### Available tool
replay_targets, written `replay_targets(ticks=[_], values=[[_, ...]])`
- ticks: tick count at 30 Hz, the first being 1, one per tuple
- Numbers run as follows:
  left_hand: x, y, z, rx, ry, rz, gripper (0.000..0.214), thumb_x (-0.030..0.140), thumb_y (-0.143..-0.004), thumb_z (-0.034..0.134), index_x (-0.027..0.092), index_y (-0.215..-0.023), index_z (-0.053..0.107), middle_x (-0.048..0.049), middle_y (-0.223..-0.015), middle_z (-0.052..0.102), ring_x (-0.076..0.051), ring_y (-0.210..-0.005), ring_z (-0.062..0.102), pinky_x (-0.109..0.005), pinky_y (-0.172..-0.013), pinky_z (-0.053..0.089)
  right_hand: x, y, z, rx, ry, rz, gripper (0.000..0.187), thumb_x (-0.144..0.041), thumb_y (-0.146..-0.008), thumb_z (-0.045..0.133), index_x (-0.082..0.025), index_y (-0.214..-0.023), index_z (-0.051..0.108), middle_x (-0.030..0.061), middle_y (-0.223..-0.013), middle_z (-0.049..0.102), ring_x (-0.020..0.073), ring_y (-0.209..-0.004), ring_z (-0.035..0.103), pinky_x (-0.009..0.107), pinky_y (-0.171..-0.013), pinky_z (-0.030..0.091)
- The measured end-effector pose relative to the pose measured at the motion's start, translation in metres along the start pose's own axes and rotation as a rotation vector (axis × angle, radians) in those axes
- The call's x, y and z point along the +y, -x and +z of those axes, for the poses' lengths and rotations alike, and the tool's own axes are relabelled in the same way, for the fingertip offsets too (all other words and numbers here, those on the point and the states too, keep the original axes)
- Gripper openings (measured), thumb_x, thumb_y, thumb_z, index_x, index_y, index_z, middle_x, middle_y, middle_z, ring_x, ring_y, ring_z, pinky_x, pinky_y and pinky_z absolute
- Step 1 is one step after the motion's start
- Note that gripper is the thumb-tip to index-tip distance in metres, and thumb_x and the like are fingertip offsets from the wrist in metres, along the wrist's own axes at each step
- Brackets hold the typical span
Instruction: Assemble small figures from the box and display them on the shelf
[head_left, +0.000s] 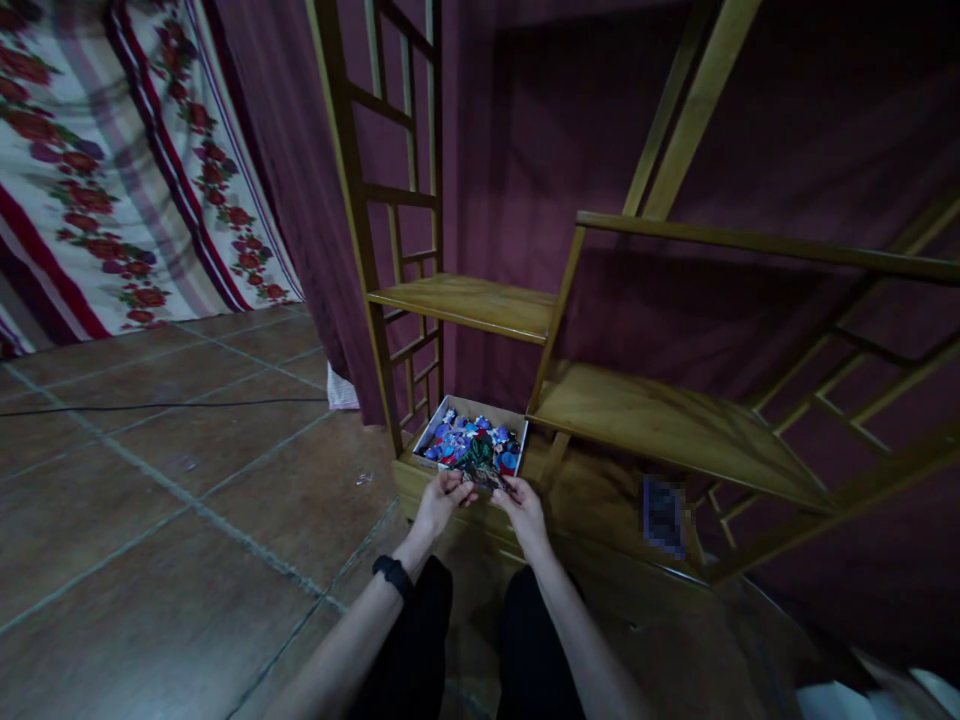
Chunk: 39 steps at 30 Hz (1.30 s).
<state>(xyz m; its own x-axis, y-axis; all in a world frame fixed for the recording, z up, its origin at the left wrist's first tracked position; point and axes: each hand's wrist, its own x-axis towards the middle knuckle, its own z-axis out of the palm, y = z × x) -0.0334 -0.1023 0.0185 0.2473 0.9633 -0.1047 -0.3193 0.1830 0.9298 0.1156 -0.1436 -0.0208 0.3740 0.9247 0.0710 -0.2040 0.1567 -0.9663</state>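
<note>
Box: a shallow, pale, open-topped box (489, 411) sits at the left end of the low base of a wooden shelf unit (461, 302), in front of the person.
Box contents: a crowded mix of small pieces (454, 440), mostly blue and purple, with red, white and dark ones among them; they are too small to tell apart.
Green piece: a dark green, shiny-looking piece (481, 448) shows near the middle of the mix, toward the front.
Held piece: a small dark, patterned piece (489, 479) is at the front edge of the box, between the two hands; its exact kind cannot be told.
Left hand: the left hand (442, 497) pinches the left end of the held piece, fingers closed together; a black band (393, 577) circles the wrist.
Right hand: the right hand (523, 502) grips the right end, thumb and fingers closed, well clear of the other hand.
Lower shelf bay: a bluish object (663, 515) to the right is blurred into blocks, so any label is unreadable.
Lettering: any print on the pieces in the box is too small to read.
Floor: a small shiny scrap (364, 479) lies on the tiles left of the base.
</note>
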Motion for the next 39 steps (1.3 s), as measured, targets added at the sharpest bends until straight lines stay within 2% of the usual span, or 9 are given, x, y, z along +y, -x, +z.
replay_targets(ticks=[7,11,17,22,30,39], values=[[-0.011,0.034,0.004,0.010,-0.013,-0.045,0.046,0.029,-0.050,0.081,0.015,-0.083,0.051,-0.0026,-0.072,0.067,-0.013,-0.060,0.063,-0.023,-0.057,0.045,-0.004,0.025,-0.014,-0.049,-0.019,0.016,0.033,-0.032,-0.062,0.070,-0.019,-0.091,0.063,0.0036,-0.090,0.067,0.0175,-0.080,0.063,0.034,-0.075,0.053],[-0.020,0.043,0.005,0.024,-0.036,-0.006,0.045,0.029,-0.048,0.081,0.016,-0.080,0.052,-0.0008,-0.068,0.065,-0.012,-0.057,0.060,-0.022,-0.054,0.042,0.003,0.031,-0.019,0.006,0.012,0.058,0.033,-0.030,-0.059,0.070,-0.018,-0.089,0.062,0.0023,-0.087,0.066,0.0163,-0.077,0.062,0.034,-0.075,0.052],[-0.028,0.050,0.007,0.030,-0.036,0.038,0.047,0.024,-0.042,0.083,0.016,-0.075,0.051,0.0029,-0.060,0.060,-0.011,-0.055,0.057,-0.022,-0.056,0.042,0.011,0.039,-0.014,0.055,0.022,0.089,0.032,-0.029,-0.058,0.066,-0.018,-0.086,0.059,0.0008,-0.087,0.065,0.0149,-0.075,0.061,0.031,-0.068,0.053],[-0.032,0.057,0.008,0.058,-0.044,0.065,0.043,0.023,-0.043,0.082,0.016,-0.073,0.052,0.0036,-0.058,0.058,-0.010,-0.052,0.054,-0.022,-0.053,0.041,0.010,0.045,-0.012,0.060,0.019,0.090,0.033,-0.031,-0.058,0.066,-0.018,-0.088,0.058,0.0016,-0.091,0.064,0.0150,-0.078,0.062,0.030,-0.067,0.053],[-0.027,0.061,0.003,0.069,-0.041,0.074,0.037,0.024,-0.045,0.081,0.016,-0.071,0.056,0.0015,-0.060,0.061,-0.011,-0.055,0.056,-0.024,-0.058,0.044,0.009,0.052,-0.012,0.036,0.048,0.098,0.028,-0.031,-0.057,0.069,-0.018,-0.080,0.060,0.0003,-0.079,0.065,0.0150,-0.071,0.062,0.031,-0.064,0.054],[-0.024,0.055,-0.002,0.032,-0.015,0.040,0.037,0.028,-0.047,0.080,0.014,-0.071,0.056,-0.0008,-0.064,0.063,-0.011,-0.058,0.058,-0.026,-0.063,0.047,0.001,0.056,-0.008,0.023,0.036,0.096,0.031,-0.033,-0.052,0.071,-0.017,-0.076,0.059,-0.0005,-0.073,0.064,0.0152,-0.068,0.062,0.032,-0.063,0.053]])
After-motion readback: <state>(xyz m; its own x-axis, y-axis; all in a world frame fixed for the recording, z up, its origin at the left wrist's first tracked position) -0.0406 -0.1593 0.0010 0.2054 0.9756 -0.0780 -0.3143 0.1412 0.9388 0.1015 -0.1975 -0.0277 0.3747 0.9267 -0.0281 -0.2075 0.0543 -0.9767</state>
